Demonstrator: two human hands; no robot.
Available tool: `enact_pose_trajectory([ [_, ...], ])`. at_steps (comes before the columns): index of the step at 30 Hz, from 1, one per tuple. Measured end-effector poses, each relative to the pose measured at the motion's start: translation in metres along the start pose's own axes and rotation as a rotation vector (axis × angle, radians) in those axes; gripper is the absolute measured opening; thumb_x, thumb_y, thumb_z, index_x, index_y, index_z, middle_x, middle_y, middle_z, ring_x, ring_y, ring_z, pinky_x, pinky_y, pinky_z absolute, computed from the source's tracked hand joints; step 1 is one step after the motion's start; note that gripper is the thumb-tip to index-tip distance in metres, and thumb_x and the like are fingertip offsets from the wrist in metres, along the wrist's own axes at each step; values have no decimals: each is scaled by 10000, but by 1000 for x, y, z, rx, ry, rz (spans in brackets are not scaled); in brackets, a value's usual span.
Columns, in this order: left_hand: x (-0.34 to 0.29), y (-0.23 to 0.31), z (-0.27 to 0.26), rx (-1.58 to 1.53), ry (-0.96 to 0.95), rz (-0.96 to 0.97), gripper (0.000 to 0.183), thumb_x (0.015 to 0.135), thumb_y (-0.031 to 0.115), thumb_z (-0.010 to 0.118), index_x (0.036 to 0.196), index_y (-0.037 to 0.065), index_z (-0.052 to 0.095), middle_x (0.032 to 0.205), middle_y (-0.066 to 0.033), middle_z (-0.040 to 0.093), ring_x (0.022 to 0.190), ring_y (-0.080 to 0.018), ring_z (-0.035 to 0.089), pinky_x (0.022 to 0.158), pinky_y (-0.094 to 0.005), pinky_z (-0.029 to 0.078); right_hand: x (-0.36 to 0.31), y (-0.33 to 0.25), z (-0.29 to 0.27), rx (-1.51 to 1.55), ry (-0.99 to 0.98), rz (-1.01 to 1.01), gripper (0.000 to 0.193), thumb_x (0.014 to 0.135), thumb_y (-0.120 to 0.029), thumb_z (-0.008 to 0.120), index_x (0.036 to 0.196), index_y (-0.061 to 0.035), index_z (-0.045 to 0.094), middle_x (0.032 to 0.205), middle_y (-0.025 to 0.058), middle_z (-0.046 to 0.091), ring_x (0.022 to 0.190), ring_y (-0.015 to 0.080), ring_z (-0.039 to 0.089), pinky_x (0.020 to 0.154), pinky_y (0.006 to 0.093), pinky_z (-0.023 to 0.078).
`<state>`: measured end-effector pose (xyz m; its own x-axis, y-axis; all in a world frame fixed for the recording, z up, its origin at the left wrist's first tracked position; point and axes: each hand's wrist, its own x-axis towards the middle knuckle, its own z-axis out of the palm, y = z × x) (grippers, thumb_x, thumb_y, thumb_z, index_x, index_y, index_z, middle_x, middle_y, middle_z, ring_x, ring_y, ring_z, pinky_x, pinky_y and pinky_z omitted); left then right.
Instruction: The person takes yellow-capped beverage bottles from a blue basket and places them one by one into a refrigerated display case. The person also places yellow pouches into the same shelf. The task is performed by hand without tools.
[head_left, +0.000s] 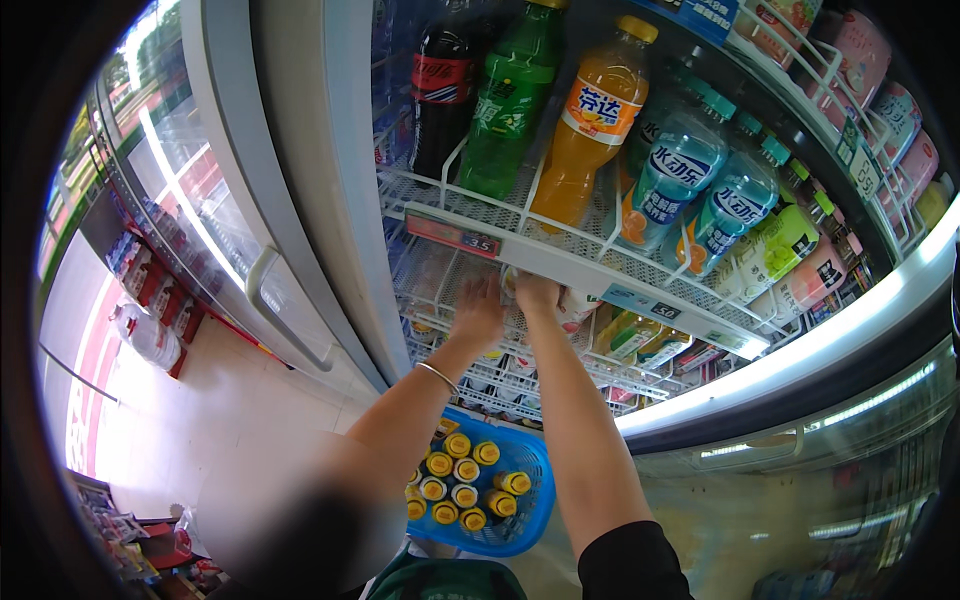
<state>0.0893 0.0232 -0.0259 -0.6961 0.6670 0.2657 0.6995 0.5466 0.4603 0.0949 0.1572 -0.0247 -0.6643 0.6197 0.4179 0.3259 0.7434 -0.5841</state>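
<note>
Both my arms reach into an open drinks fridge, under the front rail of a white wire shelf [590, 270]. My left hand [480, 308] is in the lower tier, its fingers stretched out and slightly blurred, with nothing visible in them. Close beside it, my right hand [537, 292] has its fingers curled at a small pale item [511, 284], mostly hidden by the hand and rail. Below my arms, a blue plastic basket [540, 515] holds several small yellow-capped bottles [463, 470] standing upright.
Above my hands stand a dark cola bottle [440, 90], a green bottle [510, 100], an orange soda bottle [592, 120] and pale blue bottles [680, 165]. The fridge door [215, 190] with its handle [262, 290] is at left. A water jug [150, 335] stands beyond it.
</note>
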Motion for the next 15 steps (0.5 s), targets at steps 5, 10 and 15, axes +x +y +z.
enact_pose_trajectory([
  [5,-4,-6,-1,-32,-22,-17,614,923,173,502,1435,-52,251,1363,-202,467,1324,-301,394,1148,-465,173,54,45,57,7,275,-385,426,882,-345,587,1208,-71,590,1187,196,621,1113,402,567,954,449,440],
  [10,-10,-10,3,-74,33,-31,591,918,137,478,1433,-44,253,1330,-203,494,1307,-298,417,1155,-469,162,61,21,43,-60,123,-231,424,880,-316,600,1223,-67,576,1169,208,626,1105,406,569,952,447,442],
  [15,-7,-7,9,-36,53,-12,589,907,143,459,1428,-50,264,1308,-211,506,1265,-313,457,1156,-475,165,20,-13,3,-13,43,-60,427,878,-286,612,1238,-62,561,1150,220,631,1097,410,570,949,445,443],
])
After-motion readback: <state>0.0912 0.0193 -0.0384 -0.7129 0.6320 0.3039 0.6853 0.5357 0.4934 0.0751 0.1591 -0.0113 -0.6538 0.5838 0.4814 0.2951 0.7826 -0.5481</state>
